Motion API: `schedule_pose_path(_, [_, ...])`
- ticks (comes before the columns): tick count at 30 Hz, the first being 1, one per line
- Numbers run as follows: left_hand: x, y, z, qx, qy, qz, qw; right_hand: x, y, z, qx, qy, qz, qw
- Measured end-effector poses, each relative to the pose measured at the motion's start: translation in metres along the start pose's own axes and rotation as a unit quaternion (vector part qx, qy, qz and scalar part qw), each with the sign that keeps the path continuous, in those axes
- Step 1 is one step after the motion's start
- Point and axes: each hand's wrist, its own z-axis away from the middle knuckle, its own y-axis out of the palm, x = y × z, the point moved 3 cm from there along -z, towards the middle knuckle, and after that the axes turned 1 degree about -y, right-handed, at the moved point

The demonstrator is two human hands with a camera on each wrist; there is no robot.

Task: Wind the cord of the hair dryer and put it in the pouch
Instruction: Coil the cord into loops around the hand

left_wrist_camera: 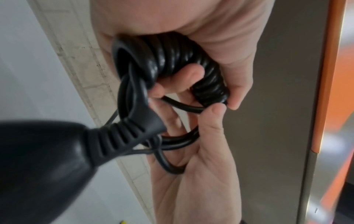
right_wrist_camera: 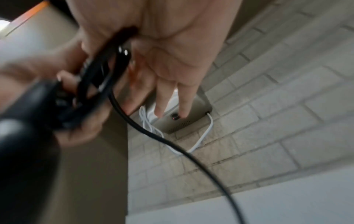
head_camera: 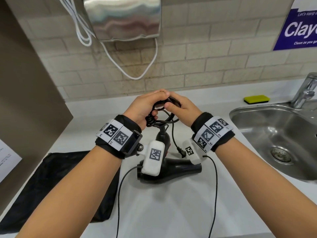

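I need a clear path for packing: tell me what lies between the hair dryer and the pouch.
In the head view, nothing rests on the counter between the hair dryer and the black pouch; only the left forearm and its wrist camera's thin cable cross above.

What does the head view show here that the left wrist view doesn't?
Only the head view shows the black pouch flat on the counter, the dryer's body, the loose plug, the sink and the sponge. Only the left wrist view shows the tight coils inside the left hand. Both show the two hands, right hand included, gripping the cord.
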Motion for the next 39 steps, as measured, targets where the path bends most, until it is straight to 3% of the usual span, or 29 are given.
schedule_pose_path(3, [0.000, 0.001, -0.002, 0.010, 0.008, -0.004, 1.000, -0.006, -0.002, 0.002, 0.040, 0.038, 0.023, 0.998])
schedule_pose_path(12, [-0.001, 0.000, -0.005, 0.037, 0.012, 0.010, 0.999, -0.019, 0.006, 0.006, 0.109, 0.094, -0.041, 0.989])
schedule_pose_path(19, [-0.009, -0.007, -0.008, 0.046, 0.004, -0.061, 0.997, -0.024, -0.003, 0.004, 0.062, 0.136, 0.044, 0.988])
schedule_pose_path(21, [-0.013, -0.008, -0.007, 0.050, 0.011, -0.092, 0.994, -0.018, -0.007, 0.002, 0.051, 0.129, 0.019, 0.990])
schedule_pose_path(28, [-0.013, -0.003, -0.003, -0.016, 0.064, -0.104, 0.992, -0.008, -0.037, -0.007, 0.008, 0.129, 0.117, 0.985])
schedule_pose_path(35, [-0.018, 0.007, -0.001, 0.003, 0.078, -0.161, 0.984, 0.023, -0.049, -0.011, -0.113, 0.054, 0.198, 0.972])
schedule_pose_path(39, [-0.019, 0.009, 0.003, 0.035, 0.073, -0.184, 0.980, 0.038, -0.044, -0.011, -0.134, 0.005, 0.246, 0.960])
